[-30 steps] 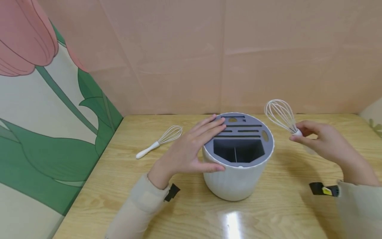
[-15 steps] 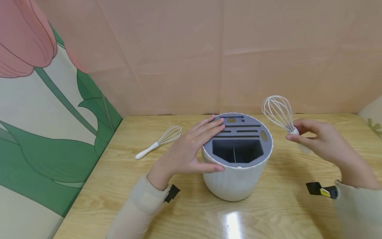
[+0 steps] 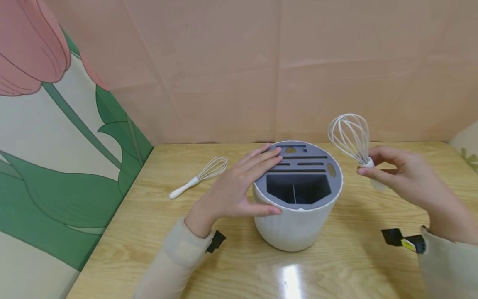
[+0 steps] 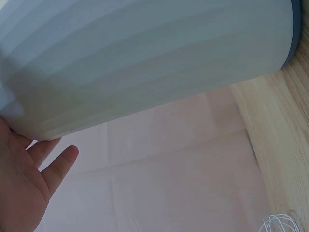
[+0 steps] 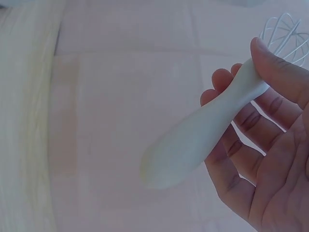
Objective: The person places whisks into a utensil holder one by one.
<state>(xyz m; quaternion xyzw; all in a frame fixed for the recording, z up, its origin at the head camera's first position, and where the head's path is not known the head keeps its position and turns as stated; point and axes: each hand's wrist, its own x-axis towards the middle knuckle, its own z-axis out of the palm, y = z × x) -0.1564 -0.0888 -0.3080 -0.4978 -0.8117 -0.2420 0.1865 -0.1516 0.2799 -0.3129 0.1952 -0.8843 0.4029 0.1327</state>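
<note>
In the head view, a white round utensil holder [image 3: 291,228] with a grey slotted lid [image 3: 324,199] stands on the table. My left hand [image 3: 239,187] rests on its left side, fingers laid fairly straight over the lid's edge and thumb along the front wall. To the right of the holder, my right hand [image 3: 405,174] pinches a white whisk [image 3: 351,137] near the top of its handle, wires upward and tilted left. From the right wrist view, the whisk's handle [image 5: 193,135] lies between thumb and fingers, its lower end free in the air.
A second, smaller whisk [image 3: 186,187] lies on the wooden table [image 3: 142,249], left of the holder. A pinkish covered wall [image 3: 224,74] rises behind the table, and a tulip-patterned panel [image 3: 56,174] borders its left side.
My right hand has raised the whisk a little and turned it more upright. The left hand and the holder stay in place.
</note>
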